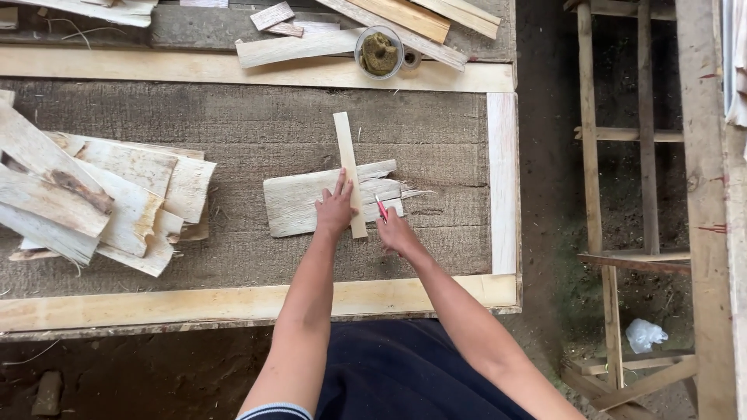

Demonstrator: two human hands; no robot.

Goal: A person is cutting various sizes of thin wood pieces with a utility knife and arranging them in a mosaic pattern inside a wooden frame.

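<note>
A pale thin sheet of wood [299, 204] lies flat on the worktable, frayed at its right end. A narrow wooden strip [347, 159] lies across it, running away from me. My left hand [335, 208] presses flat on the strip and the sheet. My right hand [395, 231] sits just right of the strip and holds a small red-pink tool [381, 208], its tip at the sheet beside the strip's edge.
A heap of similar pale sheets [101, 198] lies at the table's left. Wooden battens [233, 68] frame the table. A clear jar with a yellowish lump [379, 53] and more strips stand at the back. A wooden frame [622, 194] stands on dirt floor at right.
</note>
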